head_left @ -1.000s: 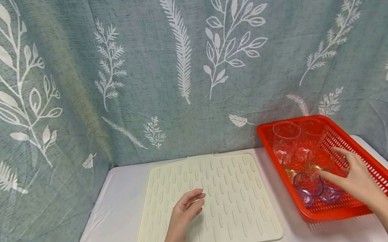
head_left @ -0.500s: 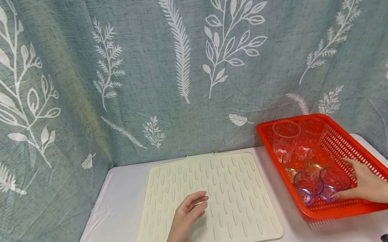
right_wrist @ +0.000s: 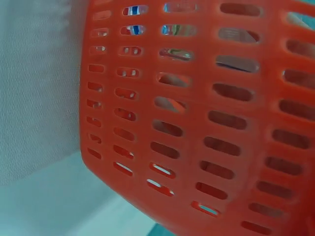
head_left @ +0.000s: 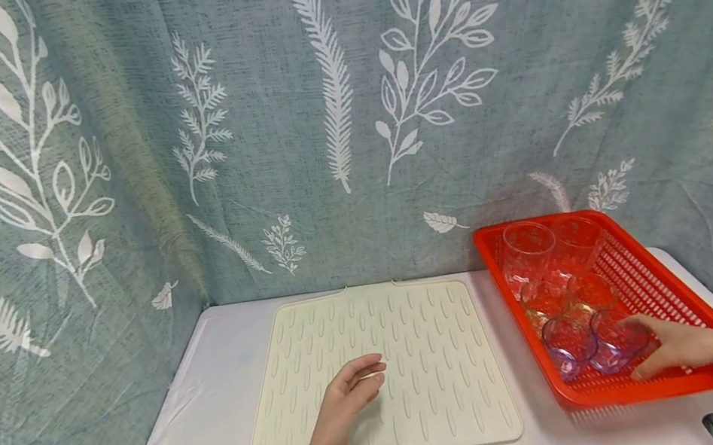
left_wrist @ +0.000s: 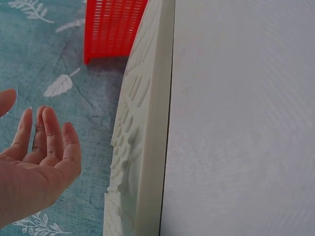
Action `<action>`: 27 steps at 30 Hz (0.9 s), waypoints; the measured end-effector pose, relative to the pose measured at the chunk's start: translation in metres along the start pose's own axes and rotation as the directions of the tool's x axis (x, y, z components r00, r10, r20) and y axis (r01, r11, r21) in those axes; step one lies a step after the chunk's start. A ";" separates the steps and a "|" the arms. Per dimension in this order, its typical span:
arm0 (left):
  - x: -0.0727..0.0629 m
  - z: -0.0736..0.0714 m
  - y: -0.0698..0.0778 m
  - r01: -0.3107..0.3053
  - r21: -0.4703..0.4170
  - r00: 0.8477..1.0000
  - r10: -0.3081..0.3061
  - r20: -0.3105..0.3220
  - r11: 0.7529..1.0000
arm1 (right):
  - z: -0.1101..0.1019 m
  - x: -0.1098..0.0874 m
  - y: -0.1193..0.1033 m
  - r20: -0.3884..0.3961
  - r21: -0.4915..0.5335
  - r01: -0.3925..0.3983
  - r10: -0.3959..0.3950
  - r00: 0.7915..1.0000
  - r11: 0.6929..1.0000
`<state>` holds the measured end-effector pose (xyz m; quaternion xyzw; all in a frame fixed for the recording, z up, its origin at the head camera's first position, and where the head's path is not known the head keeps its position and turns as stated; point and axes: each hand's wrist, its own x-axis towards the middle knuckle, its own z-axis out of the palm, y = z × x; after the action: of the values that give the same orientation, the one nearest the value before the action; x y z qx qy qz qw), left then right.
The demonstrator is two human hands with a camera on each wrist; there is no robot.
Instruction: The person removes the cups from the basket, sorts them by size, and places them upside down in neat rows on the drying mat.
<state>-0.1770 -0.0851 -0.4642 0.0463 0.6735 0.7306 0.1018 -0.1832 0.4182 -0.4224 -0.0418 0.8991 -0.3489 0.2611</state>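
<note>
A purple-tinted glass (head_left: 619,340) is seen upright in the near part of a red basket (head_left: 617,396), just beside a matching glass (head_left: 570,348). It can be judged light and stiff, probably brittle, with a smooth wall that may slip; an even hold around the wall, below the rim, would be safer than a pinch at the lip. Its right side is met by the right hand (head_left: 678,346), which is placed across the basket's near right edge; the fingers are bent toward the rim, and the thumb is spread from them on the near side. Whether the glass is gripped cannot be told; in the right wrist view, only slotted basket wall is made out clearly. Farther back, 2 amber-tinted glasses (head_left: 544,302) and 2 taller clear glasses (head_left: 530,259) are contained. The left hand (head_left: 349,394) is held over a pale mat (head_left: 439,401), fingers loosely curved, thumb apart, nothing grasped.
</note>
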 end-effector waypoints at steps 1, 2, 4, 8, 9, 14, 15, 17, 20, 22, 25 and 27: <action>0.000 0.000 0.000 0.001 0.003 1.000 -0.001 0.000 1.000 | 0.000 0.001 0.001 0.014 0.014 -0.001 0.000 1.000 1.000; 0.000 0.000 -0.001 0.001 0.004 1.000 -0.001 0.001 1.000 | 0.000 0.002 0.002 0.025 0.029 -0.008 0.007 1.000 1.000; 0.000 0.000 -0.001 -0.001 0.003 1.000 0.001 0.003 1.000 | 0.000 0.004 0.004 0.042 0.062 -0.015 0.012 0.999 0.998; -0.001 -0.001 -0.002 -0.007 0.002 1.000 0.007 0.005 1.000 | 0.000 0.008 0.010 0.083 0.153 0.006 -0.019 0.996 0.988; -0.001 -0.001 -0.002 -0.008 0.004 1.000 0.008 0.005 1.000 | 0.000 0.008 0.012 0.093 0.171 0.020 -0.037 0.995 0.985; -0.003 -0.003 -0.003 -0.015 0.010 1.000 0.015 0.007 1.000 | 0.002 0.011 0.013 0.116 0.220 0.051 -0.078 0.990 0.974; -0.003 -0.003 -0.003 -0.015 0.012 1.000 0.015 0.006 1.000 | 0.003 0.010 0.013 0.111 0.224 0.052 -0.078 0.991 0.973; -0.004 -0.004 -0.004 -0.015 0.016 1.000 0.015 0.006 1.000 | 0.006 0.010 0.012 0.097 0.229 0.038 -0.062 0.993 0.973; -0.005 -0.006 -0.004 -0.013 0.019 1.000 0.013 0.008 1.000 | 0.009 0.008 0.013 0.078 0.236 0.035 -0.054 0.996 0.971; -0.006 -0.007 -0.004 -0.015 0.017 1.000 0.015 0.011 1.000 | 0.011 0.006 0.013 0.070 0.236 0.023 -0.041 0.997 0.971; -0.007 -0.008 -0.005 -0.017 0.014 1.000 0.017 0.014 1.000 | 0.013 0.002 0.012 0.059 0.231 0.026 -0.041 0.997 0.972; -0.008 -0.008 -0.005 -0.021 0.014 1.000 0.021 0.017 1.000 | 0.014 -0.001 0.011 0.042 0.214 0.022 -0.032 0.999 0.977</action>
<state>-0.1706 -0.0943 -0.4691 0.0601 0.6774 0.7264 0.0993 -0.1743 0.4179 -0.4379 -0.0335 0.8496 -0.4460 0.2795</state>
